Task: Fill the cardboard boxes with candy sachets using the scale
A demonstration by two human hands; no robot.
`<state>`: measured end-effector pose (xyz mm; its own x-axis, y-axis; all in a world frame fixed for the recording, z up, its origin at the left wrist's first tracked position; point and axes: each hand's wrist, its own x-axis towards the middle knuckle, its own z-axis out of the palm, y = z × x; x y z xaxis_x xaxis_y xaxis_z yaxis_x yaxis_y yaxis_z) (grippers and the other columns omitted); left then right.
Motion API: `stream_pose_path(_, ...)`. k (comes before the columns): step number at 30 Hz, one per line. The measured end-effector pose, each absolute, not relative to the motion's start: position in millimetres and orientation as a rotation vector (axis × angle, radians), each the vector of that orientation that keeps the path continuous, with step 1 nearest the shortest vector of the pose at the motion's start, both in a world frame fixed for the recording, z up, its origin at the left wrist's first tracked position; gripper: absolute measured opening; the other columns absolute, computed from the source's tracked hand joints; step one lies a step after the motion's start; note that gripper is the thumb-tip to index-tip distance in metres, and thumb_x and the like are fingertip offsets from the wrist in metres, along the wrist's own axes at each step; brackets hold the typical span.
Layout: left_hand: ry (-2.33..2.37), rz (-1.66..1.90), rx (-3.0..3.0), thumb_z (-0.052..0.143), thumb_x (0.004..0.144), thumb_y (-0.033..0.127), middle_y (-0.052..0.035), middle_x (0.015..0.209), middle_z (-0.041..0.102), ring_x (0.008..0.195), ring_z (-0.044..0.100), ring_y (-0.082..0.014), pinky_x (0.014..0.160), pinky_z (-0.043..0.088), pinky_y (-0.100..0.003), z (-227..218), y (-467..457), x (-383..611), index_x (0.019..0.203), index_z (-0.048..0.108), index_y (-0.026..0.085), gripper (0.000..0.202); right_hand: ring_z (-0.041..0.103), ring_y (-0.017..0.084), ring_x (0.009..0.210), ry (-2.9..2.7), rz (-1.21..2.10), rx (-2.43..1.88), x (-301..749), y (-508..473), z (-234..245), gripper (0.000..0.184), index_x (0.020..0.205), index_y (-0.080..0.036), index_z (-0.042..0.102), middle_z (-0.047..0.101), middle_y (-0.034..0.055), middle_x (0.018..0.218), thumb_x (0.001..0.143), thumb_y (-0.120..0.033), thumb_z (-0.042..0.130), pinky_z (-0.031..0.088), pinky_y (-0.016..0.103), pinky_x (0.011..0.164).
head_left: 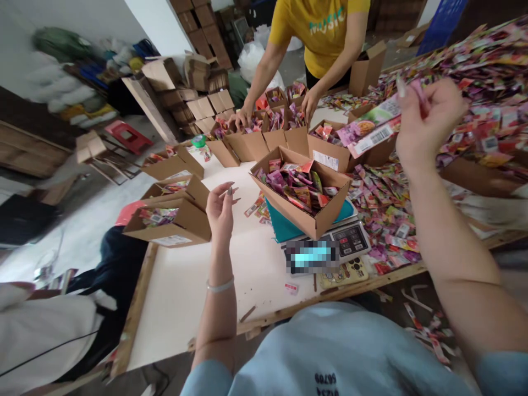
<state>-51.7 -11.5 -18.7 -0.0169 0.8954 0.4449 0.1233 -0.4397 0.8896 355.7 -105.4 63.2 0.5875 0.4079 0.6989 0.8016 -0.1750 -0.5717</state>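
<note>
My right hand (433,118) is raised at the right, its fingers pinching one end of a long pink and purple snack packet (371,126). Lower and to the left, my left hand (220,209) hovers over the white tabletop with fingers apart, holding nothing. Between my hands, a cardboard box (289,201) full of small colourful packets (303,184) rests on a digital scale (350,239) with a teal platform. The scale's display is blurred out. Loose packets (388,203) are heaped to the right of the scale.
Across the table, a co-worker in a yellow shirt (317,33) reaches into a row of filled boxes (247,146). More filled boxes (177,220) stand at the left edge. A phone (346,273) lies below the scale. A big packet heap (487,66) covers the far right.
</note>
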Motion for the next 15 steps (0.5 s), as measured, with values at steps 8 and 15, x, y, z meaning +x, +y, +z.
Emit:
stream_pose_path(8, 1.104, 1.51, 1.615, 0.073, 0.087, 0.057, -0.0119, 0.122, 0.074, 0.107, 0.076, -0.0205, 0.073, 0.06, -0.023, -20.9, -14.0, -54.7, 0.11, 0.066, 0.021, 0.043, 0.073, 0.014, 0.097, -1.632, -0.003, -1.653, 298.9, -71.8, 131.2, 0.078, 0.067, -0.003, 0.054, 0.045, -0.0071, 0.064, 0.091, -0.072, 0.027, 0.052, 0.026, 0.081)
stream_pose_path(15, 1.128, 1.53, 1.535, 0.077, 0.083, 0.055, -0.0111, 0.118, 0.075, 0.104, 0.076, -0.0199, 0.073, 0.061, -0.023, -33.9, -10.9, -62.9, 0.109, 0.067, 0.021, 0.044, 0.075, 0.014, 0.087, -1.113, 0.047, -1.613, 347.9, -75.0, 95.9, 0.071, 0.083, 0.0, 0.062, 0.062, -0.002, 0.071, 0.09, -0.068, 0.046, 0.049, 0.021, 0.071)
